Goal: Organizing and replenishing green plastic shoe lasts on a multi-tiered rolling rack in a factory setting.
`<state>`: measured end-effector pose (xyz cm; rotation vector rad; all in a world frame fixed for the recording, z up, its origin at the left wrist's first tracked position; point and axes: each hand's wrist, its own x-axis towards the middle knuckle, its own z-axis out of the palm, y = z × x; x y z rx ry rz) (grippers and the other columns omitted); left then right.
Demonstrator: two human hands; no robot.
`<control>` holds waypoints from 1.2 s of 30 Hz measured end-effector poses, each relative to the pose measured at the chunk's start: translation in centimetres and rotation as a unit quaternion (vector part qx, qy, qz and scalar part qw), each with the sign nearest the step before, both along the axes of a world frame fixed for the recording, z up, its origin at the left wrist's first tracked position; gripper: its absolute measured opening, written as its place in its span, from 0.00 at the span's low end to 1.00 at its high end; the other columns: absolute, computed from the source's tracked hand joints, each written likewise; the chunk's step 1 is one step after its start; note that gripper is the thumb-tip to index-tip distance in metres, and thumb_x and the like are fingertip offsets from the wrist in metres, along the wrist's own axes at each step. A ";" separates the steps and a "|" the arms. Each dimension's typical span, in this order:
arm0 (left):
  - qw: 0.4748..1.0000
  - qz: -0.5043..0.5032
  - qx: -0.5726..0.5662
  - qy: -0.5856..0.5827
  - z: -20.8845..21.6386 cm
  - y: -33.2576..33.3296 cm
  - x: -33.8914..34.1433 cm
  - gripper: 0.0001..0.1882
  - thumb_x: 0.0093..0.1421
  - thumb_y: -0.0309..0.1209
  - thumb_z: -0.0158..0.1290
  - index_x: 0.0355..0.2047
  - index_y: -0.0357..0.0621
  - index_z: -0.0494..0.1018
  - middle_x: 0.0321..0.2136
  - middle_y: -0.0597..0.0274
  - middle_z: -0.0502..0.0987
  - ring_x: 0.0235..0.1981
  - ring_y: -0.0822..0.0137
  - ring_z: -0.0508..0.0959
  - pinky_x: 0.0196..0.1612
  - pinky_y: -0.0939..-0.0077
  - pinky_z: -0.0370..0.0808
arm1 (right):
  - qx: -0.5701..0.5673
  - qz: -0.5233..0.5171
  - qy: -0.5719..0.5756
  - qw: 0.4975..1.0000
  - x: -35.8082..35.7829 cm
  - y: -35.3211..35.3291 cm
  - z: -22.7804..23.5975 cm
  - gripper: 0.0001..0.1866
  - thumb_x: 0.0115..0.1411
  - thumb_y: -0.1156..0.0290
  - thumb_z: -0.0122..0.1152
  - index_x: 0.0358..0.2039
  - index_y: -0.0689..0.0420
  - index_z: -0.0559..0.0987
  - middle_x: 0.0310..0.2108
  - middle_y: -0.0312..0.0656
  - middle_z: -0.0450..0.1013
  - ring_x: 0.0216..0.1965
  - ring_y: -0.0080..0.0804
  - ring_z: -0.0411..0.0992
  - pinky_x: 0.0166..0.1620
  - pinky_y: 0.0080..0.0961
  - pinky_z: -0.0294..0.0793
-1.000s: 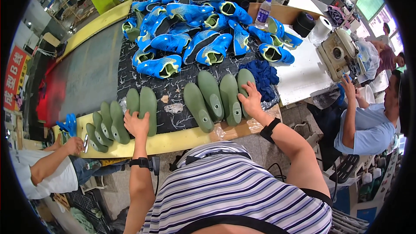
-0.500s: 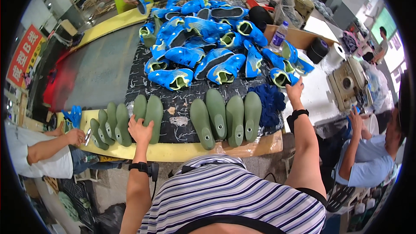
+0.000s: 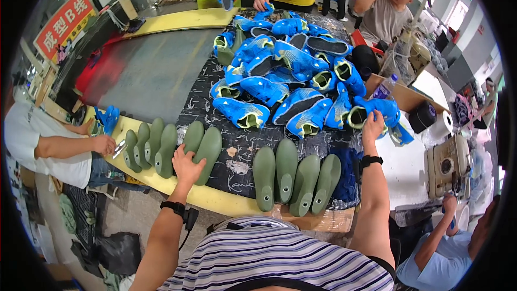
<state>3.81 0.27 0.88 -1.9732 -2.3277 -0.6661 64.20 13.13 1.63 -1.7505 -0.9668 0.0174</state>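
Note:
My left hand (image 3: 188,166) is at a pair of green shoe lasts (image 3: 209,153) near the table's front edge, its fingers and thumb curled about their lower parts. My right hand (image 3: 372,127) grips a blue shoe upper (image 3: 371,109) at the right side of the pile; its light green-edged opening faces left. The blue shoe uppers (image 3: 264,90) lie heaped on the black table cover (image 3: 186,109). Several more green lasts (image 3: 285,170) stand in a row between my arms, and another group (image 3: 166,153) is left of my left hand.
A dark blue cloth bundle (image 3: 347,175) is beside the right-hand lasts. Past the pile are a bottle (image 3: 383,87), a black thread cone (image 3: 421,117) and a beige machine (image 3: 448,166). Co-workers sit at both sides; others are across the table, one holding a shoe upper (image 3: 226,1).
The view has shifted, so the table appears lower and farther right. My right hand and its blue upper have moved toward the pile. My left hand stays at the same lasts.

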 end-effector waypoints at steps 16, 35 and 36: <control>0.997 0.015 -0.063 -0.037 1.0 -0.8 -0.4 0.22 0.41 0.45 0.61 0.30 0.40 0.78 0.55 0.51 0.62 0.57 0.54 0.59 0.56 0.59 0.57 | -0.129 0.364 -0.302 0.872 -15.5 -10.6 2.9 0.25 0.50 0.65 0.63 0.49 0.57 0.72 0.56 0.56 0.60 0.59 0.54 0.56 0.57 0.50 0.53; 0.997 0.012 -0.076 -0.026 1.2 -0.6 -0.4 0.24 0.44 0.48 0.59 0.32 0.40 0.78 0.55 0.51 0.61 0.57 0.55 0.58 0.56 0.60 0.56 | -0.114 0.368 -0.325 0.864 -21.3 -21.8 2.7 0.24 0.51 0.68 0.60 0.48 0.63 0.69 0.38 0.53 0.73 0.47 0.51 0.68 0.52 0.45 0.62; 0.997 0.011 -0.073 -0.024 1.1 -0.6 -0.4 0.24 0.44 0.48 0.58 0.33 0.40 0.78 0.55 0.51 0.61 0.57 0.55 0.58 0.56 0.60 0.56 | -0.129 0.315 -0.345 0.874 -21.2 -22.0 2.6 0.20 0.50 0.68 0.59 0.44 0.63 0.72 0.40 0.52 0.73 0.50 0.49 0.66 0.53 0.45 0.59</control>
